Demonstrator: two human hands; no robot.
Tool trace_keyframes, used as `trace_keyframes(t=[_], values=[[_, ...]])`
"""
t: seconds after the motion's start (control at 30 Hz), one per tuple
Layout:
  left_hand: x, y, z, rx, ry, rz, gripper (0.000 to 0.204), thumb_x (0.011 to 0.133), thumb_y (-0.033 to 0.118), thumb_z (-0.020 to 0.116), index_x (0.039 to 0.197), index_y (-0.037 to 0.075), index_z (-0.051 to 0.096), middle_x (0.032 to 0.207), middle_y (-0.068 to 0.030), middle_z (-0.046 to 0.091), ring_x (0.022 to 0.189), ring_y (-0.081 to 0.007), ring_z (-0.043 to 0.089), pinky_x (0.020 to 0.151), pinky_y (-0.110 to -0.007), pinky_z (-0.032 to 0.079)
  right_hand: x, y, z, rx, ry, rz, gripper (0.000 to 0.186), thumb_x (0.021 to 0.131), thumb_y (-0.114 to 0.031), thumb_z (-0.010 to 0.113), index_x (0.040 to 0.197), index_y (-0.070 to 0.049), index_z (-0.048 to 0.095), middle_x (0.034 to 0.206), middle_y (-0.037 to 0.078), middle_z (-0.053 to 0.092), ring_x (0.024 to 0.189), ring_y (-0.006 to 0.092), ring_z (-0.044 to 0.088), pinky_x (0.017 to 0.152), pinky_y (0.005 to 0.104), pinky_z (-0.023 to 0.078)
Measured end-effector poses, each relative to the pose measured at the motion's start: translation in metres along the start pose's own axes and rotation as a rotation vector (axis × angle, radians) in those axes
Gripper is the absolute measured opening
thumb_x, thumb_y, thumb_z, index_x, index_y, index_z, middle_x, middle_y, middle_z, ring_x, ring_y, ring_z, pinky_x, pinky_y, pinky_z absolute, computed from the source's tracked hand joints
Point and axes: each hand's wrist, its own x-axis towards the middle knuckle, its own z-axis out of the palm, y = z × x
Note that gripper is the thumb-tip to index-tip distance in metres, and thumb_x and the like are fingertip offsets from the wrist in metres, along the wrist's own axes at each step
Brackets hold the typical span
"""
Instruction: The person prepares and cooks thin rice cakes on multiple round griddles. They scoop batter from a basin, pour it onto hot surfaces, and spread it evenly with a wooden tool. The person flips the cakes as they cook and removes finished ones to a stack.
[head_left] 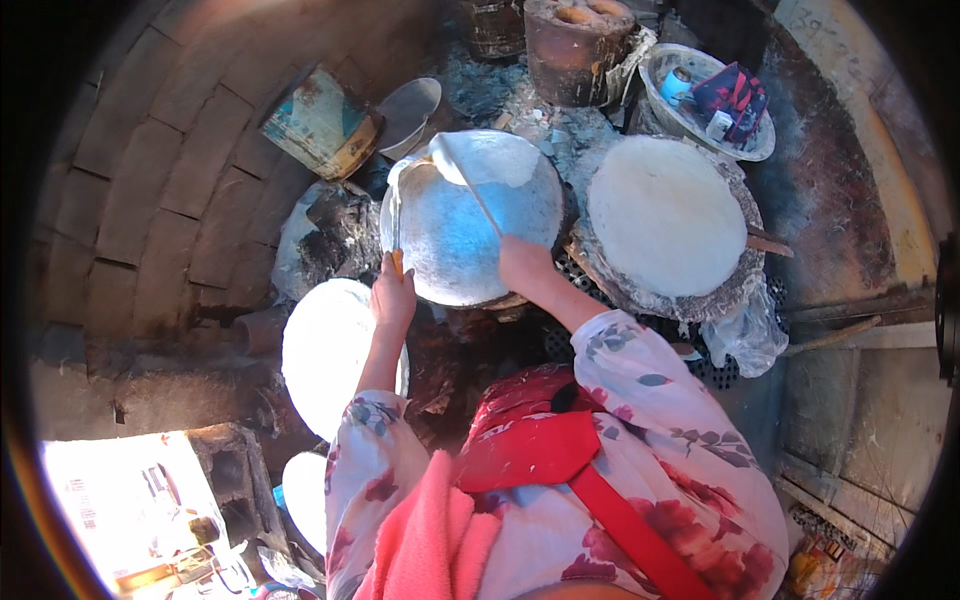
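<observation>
A round grey metal griddle [455, 245] lies in front of me, with a patch of white batter-like stuff [505, 160] over its far part. My left hand [393, 298] is closed round the orange handle of a long thin tool [397, 225], which reaches up along the griddle's left side. Closed on a thin pale stick [478, 200], my right hand [526, 266] is over the griddle's right side. The stick slants up and left to a white-coated end at the edge of the white patch. What that end is shaped like, I cannot make out.
Right of the griddle, a white round sheet [665, 215] lies on a crusted board. A bright white round surface [338, 360] is by my left forearm. Behind stand a tilted bucket [320, 125], a bowl [410, 112], a clay stove [572, 60] and a basin [668, 60] holding a blue can.
</observation>
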Motion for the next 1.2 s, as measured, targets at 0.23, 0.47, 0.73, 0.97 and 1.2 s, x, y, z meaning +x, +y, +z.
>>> trace_keyframes(t=[0.23, 0.47, 0.73, 0.97, 1.2], values=[[-0.029, -0.021, -0.008, -0.118, 0.009, -0.110, 0.057, 0.084, 0.026, 0.061, 0.130, 0.000, 0.042, 0.107, -0.0225, 0.061, 0.100, -0.0343, 0.060, 0.082, -0.038, 0.047, 0.009, 0.034, -0.011, -0.019, 0.069, -0.032, 0.018, 0.081, -0.008, 0.047, 0.091, 0.004, 0.056, 0.075, 0.020, 0.065, 0.070, 0.0345, 0.066, 0.060, 0.0447, 0.052], [-0.065, -0.027, -0.023, -0.280, 0.032, -0.170, 0.054, 0.084, 0.025, 0.060, 0.131, 0.004, 0.043, 0.105, -0.0251, 0.061, 0.102, -0.0368, 0.058, 0.086, -0.039, 0.044, 0.035, 0.040, -0.033, -0.016, 0.039, -0.078, 0.018, 0.081, -0.009, 0.048, 0.090, 0.002, 0.058, 0.079, 0.019, 0.065, 0.074, 0.0362, 0.065, 0.065, 0.0464, 0.051], [-0.084, -0.026, -0.027, -0.263, 0.090, -0.169, 0.051, 0.084, 0.021, 0.061, 0.129, 0.002, 0.046, 0.102, -0.0168, 0.063, 0.089, -0.0234, 0.060, 0.079, -0.033, 0.046, 0.030, 0.009, -0.021, -0.085, -0.163, -0.267, 0.018, 0.081, -0.008, 0.047, 0.091, 0.003, 0.057, 0.074, 0.019, 0.064, 0.070, 0.0346, 0.065, 0.061, 0.0453, 0.051], [-0.092, -0.028, -0.029, -0.434, 0.032, -0.271, 0.045, 0.084, 0.018, 0.059, 0.124, -0.001, 0.050, 0.067, -0.0017, 0.054, 0.047, -0.0075, 0.043, 0.044, -0.025, 0.037, 0.085, 0.047, -0.044, -0.115, -0.131, -0.230, 0.018, 0.081, -0.008, 0.046, 0.090, 0.001, 0.057, 0.075, 0.018, 0.064, 0.071, 0.0361, 0.064, 0.063, 0.0457, 0.051], [-0.126, -0.031, -0.046, -0.508, -0.029, -0.444, 0.046, 0.084, 0.020, 0.059, 0.123, -0.002, 0.050, 0.077, -0.0105, 0.060, 0.060, -0.0151, 0.055, 0.056, -0.029, 0.045, 0.070, 0.047, -0.044, -0.163, -0.095, -0.411, 0.017, 0.078, -0.006, 0.050, 0.090, 0.003, 0.058, 0.072, 0.016, 0.065, 0.064, 0.0318, 0.065, 0.056, 0.0429, 0.050]])
